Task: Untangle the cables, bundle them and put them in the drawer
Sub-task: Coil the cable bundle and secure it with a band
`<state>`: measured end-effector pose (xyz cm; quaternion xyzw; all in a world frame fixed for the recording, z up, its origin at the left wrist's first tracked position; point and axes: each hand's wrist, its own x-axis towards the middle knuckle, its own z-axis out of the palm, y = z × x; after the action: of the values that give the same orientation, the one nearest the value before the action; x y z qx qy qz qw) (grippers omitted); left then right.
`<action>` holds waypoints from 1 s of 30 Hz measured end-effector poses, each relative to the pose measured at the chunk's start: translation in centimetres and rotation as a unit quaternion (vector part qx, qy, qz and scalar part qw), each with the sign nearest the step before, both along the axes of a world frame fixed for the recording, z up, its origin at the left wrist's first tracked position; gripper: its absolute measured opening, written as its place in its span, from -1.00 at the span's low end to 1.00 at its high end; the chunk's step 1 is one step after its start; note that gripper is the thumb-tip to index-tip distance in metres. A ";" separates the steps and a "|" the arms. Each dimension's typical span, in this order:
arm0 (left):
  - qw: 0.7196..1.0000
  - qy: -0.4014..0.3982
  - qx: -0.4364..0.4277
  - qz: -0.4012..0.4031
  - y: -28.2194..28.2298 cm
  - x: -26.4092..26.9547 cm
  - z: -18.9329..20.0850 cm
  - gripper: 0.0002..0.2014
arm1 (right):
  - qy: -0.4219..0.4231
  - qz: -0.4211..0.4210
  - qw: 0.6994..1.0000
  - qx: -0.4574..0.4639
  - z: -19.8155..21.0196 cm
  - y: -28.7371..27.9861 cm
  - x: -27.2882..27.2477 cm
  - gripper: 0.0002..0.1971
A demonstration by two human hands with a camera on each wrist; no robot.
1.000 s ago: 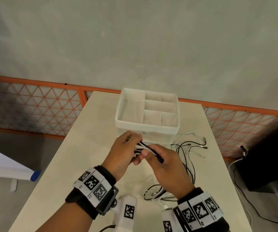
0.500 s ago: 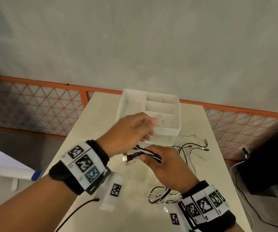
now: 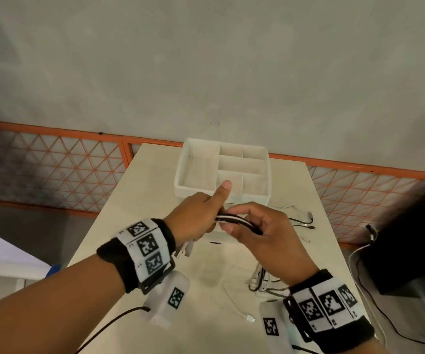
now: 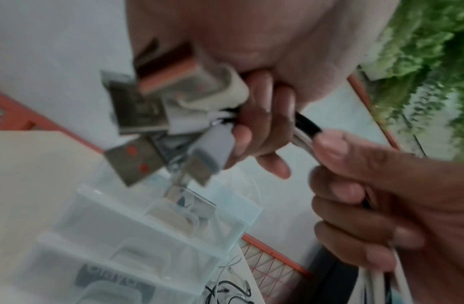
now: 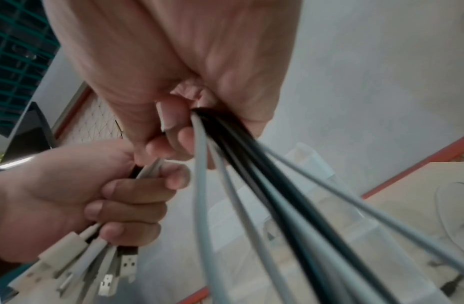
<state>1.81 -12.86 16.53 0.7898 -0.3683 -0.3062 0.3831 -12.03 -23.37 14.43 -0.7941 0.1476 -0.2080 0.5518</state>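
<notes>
both hands (image 3: pixel 231 223) grip cables (image 3: pixel 234 218) | smooth round cords, black and white

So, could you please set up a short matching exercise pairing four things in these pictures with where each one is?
Things:
1. USB plugs
2. left hand
3. right hand
4. white organiser

Places:
A. on the table's far end
B. grips the cables next to the plugs
C. stick out of the left fist
D. grips the cable run trailing down to the table

Pairs: 1-C, 2-B, 3-D, 4-A
</notes>
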 end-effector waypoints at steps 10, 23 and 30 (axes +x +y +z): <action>0.983 0.137 0.072 -0.095 1.4 0.2 0.0 -0.28 | -0.075 0.019 0.995 0.055 -0.8 0.3 -1.0 -0.68; 0.947 0.218 -0.193 0.133 1.5 2.1 -0.2 -0.58 | -0.032 -0.073 0.983 0.167 -1.7 -1.8 -2.5 -0.71; 0.972 0.139 -0.140 0.126 -0.5 -2.7 -1.8 -0.29 | -0.173 -0.146 0.974 -0.027 -1.2 1.4 -0.3 -0.77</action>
<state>-0.92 -13.33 14.76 0.7183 -0.2480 -0.3076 0.5726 -12.31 -21.97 13.24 -0.7305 0.1588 -0.4240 0.5112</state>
